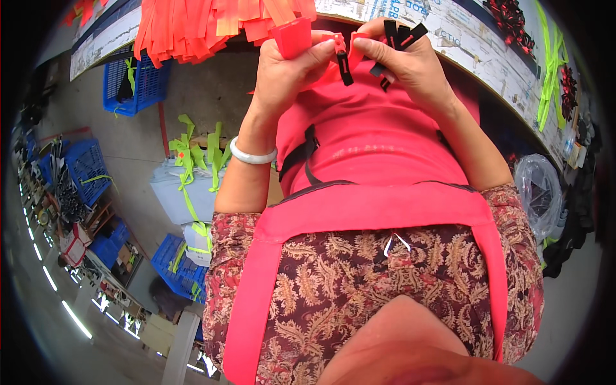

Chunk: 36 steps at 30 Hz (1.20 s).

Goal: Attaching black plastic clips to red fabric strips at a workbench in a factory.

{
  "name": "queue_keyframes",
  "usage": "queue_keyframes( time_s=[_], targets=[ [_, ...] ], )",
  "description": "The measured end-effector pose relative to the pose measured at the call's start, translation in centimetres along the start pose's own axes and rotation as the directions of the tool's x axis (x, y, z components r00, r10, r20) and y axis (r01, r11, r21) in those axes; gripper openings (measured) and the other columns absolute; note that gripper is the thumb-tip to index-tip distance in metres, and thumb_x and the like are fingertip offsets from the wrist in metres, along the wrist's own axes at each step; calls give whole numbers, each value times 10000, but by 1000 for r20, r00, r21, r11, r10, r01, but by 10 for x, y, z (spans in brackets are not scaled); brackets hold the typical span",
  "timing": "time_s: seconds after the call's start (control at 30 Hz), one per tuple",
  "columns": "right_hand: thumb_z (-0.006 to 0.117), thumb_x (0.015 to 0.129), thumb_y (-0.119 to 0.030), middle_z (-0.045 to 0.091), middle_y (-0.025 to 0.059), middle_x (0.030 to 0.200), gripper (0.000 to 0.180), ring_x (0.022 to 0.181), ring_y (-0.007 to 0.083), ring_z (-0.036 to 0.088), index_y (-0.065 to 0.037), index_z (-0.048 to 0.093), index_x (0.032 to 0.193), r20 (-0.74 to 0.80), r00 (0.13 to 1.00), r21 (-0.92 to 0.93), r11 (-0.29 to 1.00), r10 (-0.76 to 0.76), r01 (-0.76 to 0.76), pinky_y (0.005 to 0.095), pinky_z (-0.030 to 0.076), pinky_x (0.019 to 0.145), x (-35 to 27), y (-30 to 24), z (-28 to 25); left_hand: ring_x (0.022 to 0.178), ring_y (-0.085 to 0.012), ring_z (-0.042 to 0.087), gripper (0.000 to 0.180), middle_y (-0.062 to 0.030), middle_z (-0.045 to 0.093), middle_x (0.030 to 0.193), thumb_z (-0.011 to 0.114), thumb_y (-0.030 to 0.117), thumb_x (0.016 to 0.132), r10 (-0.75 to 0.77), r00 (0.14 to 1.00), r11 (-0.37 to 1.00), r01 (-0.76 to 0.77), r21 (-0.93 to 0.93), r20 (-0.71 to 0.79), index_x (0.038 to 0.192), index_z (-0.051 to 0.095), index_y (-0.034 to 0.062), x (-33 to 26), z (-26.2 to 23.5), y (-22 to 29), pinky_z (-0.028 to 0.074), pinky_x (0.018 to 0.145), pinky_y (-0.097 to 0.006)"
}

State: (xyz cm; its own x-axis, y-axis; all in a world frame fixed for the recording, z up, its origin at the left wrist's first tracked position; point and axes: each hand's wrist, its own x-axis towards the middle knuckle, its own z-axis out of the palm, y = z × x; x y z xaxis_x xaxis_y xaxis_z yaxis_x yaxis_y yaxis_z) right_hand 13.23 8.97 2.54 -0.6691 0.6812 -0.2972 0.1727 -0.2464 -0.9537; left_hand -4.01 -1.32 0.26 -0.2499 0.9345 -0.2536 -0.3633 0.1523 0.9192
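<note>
My left hand (287, 76) is closed on a bright orange-red fabric strap (294, 40), which stands folded above the fingers. Its thumb and fingertips also pinch the red upper end of a small black-and-red piece (344, 61), perhaps a buckle, whose black end hangs down. Close on its right, my right hand (410, 67) pinches a bit of the same orange-red material between thumb and forefinger. Several short black pieces (403, 36) with thin red marks stick out of that hand, fanned between its fingers. Both hands are raised in front of a pink-red apron (372, 141).
At the table's (471, 54) near edge, many orange-red straps (186, 29) hang in a bunch. Yellow-green strips (550, 70) and black-and-red pieces (511, 25) lie at its right. On the floor to the left stand blue crates (144, 93) and grey-white bundles (183, 192) tied in yellow-green.
</note>
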Motion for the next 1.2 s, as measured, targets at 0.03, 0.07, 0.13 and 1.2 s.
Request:
queue_keyframes(
  time_s=[0.03, 0.07, 0.13, 1.2],
  targets=[
    [664, 903, -198, 591, -58, 716, 143, 534, 1, 438, -64, 655, 954, 3, 1000, 2, 1000, 1, -1, 174, 320, 457, 1, 0, -1, 581, -60, 536, 173, -14, 631, 729, 657, 88, 887, -37, 999, 999, 37, -39, 1, 1025, 683, -12, 0, 0, 0, 379, 478, -180],
    [669, 896, -200, 598, -35, 699, 151, 535, 8, 456, -55, 673, 938, 51, 999, 9, 1000, -18, 18, 176, 335, 453, 1, 0, -4, 581, -60, 536, 173, -14, 631, 729, 657, 88, 887, -39, 999, 999, 39, -38, 2, 1025, 683, -12, 0, -1, 1, 379, 478, -180],
    [674, 889, -203, 606, -13, 683, 161, 535, 15, 474, -45, 691, 922, 99, 994, 16, 999, -36, 35, 178, 351, 448, 0, -3, -6, 614, -80, 570, 172, -23, 646, 754, 645, 92, 892, -117, 992, 989, 120, -86, 38, 1025, 682, -9, -1, -3, 4, 427, 507, -182],
    [667, 869, -209, 623, -23, 773, 169, 701, 13, 536, -55, 655, 937, 227, 965, -3, 991, 129, -132, 161, 348, 527, 3, 2, -3, 574, -55, 554, 162, -49, 664, 734, 698, 126, 844, -199, 966, 977, 209, -41, 167, 947, 693, 1, 0, -16, 8, 368, 454, -179]
  ],
)
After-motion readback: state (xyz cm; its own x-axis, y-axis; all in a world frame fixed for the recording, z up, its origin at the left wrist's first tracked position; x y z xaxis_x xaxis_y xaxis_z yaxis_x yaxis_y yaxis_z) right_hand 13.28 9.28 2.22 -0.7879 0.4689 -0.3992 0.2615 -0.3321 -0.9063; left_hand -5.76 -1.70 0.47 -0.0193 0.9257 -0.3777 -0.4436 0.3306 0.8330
